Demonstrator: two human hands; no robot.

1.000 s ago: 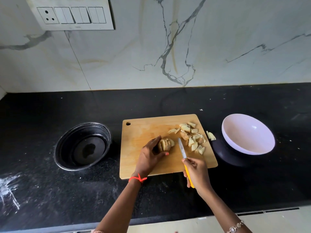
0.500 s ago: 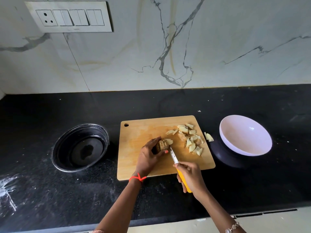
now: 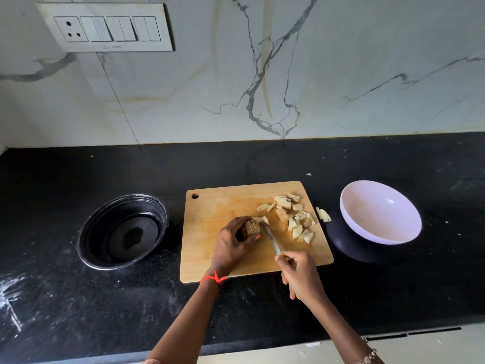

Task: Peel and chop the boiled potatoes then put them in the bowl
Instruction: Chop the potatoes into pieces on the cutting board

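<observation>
A wooden cutting board [image 3: 210,206] lies on the black counter. My left hand [image 3: 232,243] grips a sliced potato piece [image 3: 252,227] near the board's middle. My right hand [image 3: 301,275] holds a yellow-handled knife [image 3: 271,239]; its blade tip touches the right side of that piece. A pile of chopped potato chunks [image 3: 295,216] covers the board's right part, and two chunks [image 3: 324,214] lie off the board on the counter. The white bowl [image 3: 380,212] stands empty to the right.
A black round container [image 3: 123,231] sits left of the board. White powder smears [image 3: 10,298] mark the counter's left front. A marble wall with a switch panel [image 3: 105,27] rises behind. The counter's front edge runs just below my forearms.
My right hand swung the knife left, from beside the potato to its right face. The potato piece under my left hand looks shorter, with a couple of fresh slices lying beside it.
</observation>
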